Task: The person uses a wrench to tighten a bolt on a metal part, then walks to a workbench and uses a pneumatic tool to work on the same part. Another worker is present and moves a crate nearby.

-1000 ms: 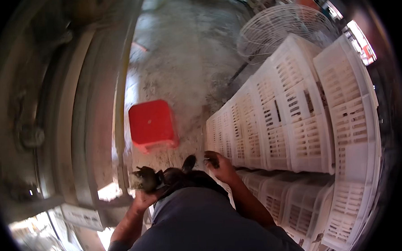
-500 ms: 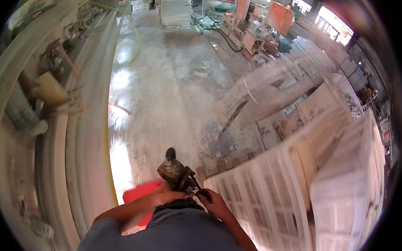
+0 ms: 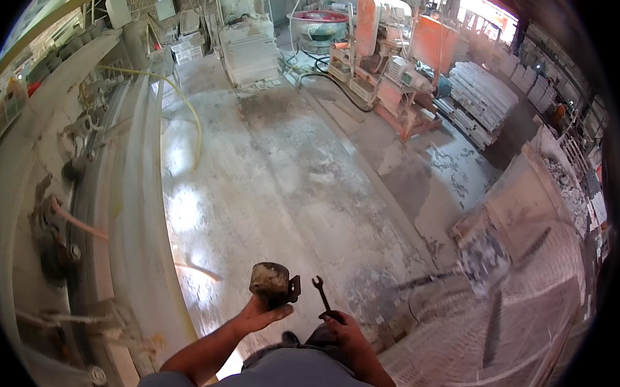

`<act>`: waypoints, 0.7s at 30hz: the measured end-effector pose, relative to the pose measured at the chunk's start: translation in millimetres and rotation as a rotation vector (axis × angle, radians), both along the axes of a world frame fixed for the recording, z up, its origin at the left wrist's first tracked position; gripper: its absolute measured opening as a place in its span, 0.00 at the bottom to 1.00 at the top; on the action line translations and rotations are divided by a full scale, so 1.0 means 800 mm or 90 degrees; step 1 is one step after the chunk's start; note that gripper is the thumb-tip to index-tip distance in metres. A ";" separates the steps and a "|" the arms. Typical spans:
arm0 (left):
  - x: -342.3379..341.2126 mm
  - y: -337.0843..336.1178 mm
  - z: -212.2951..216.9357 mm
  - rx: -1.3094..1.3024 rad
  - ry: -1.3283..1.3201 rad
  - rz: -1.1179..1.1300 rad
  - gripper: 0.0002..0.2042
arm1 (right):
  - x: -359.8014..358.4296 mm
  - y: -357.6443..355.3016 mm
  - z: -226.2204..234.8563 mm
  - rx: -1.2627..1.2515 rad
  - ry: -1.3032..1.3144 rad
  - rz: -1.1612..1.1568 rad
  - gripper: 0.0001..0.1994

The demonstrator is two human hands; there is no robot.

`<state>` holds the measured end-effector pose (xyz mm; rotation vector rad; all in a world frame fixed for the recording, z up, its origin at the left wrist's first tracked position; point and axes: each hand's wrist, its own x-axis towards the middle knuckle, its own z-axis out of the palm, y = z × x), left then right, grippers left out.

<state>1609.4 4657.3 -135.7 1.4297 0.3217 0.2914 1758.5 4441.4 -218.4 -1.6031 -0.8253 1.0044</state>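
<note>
Dusty grey concrete floor [image 3: 282, 188] fills the middle of a big workshop, with bright patches of light on it near the left. Along the left side runs a long pale stone wall [image 3: 127, 201] with pipes and round metal parts fixed beside it, and a yellow hose [image 3: 191, 122] curves across the floor close to it. At the far end stands a stack of flat white slabs [image 3: 250, 54], and to the right of that sits an orange machine [image 3: 393, 44] with a black hose lying on the ground next to it. More pale slabs are piled in a heap [image 3: 482, 99] further right. Low on the right the view is blurry, and something like a fan with dark blades [image 3: 490, 282] seems to lie on a white grid, but it is hard to be sure. At the bottom, the person's two arms come up from a grey shirt [image 3: 290, 377]. The left hand [image 3: 256, 317] is cupped under a dirty, round metal part [image 3: 271, 282] that has a black bracket on its side; the fingers are wrapped loosely round the bottom of it and hold it up over the floor. The right hand [image 3: 344, 330] is closed tight round the handle of a small dark spanner [image 3: 323, 297], which sticks up with its open end at the top. The spanner is just beside the round metal part, but the two are not touching.
</note>
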 end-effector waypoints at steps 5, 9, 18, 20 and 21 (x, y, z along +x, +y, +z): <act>0.009 0.181 -0.107 -0.024 0.019 0.211 0.23 | 0.102 0.196 -0.071 0.010 0.092 -0.027 0.10; 0.004 0.366 -0.167 0.073 0.119 0.371 0.23 | 0.192 0.376 -0.155 -0.030 0.205 0.010 0.13; -0.026 0.642 -0.115 0.033 0.155 0.677 0.28 | 0.296 0.874 -0.053 -0.195 -0.012 0.347 0.19; 0.029 0.716 -0.085 -0.023 -0.032 0.719 0.37 | 0.320 0.991 -0.061 -0.147 -0.039 0.431 0.19; 0.044 0.755 -0.078 -0.039 -0.086 0.713 0.34 | 0.330 1.056 -0.068 -0.103 -0.071 0.466 0.19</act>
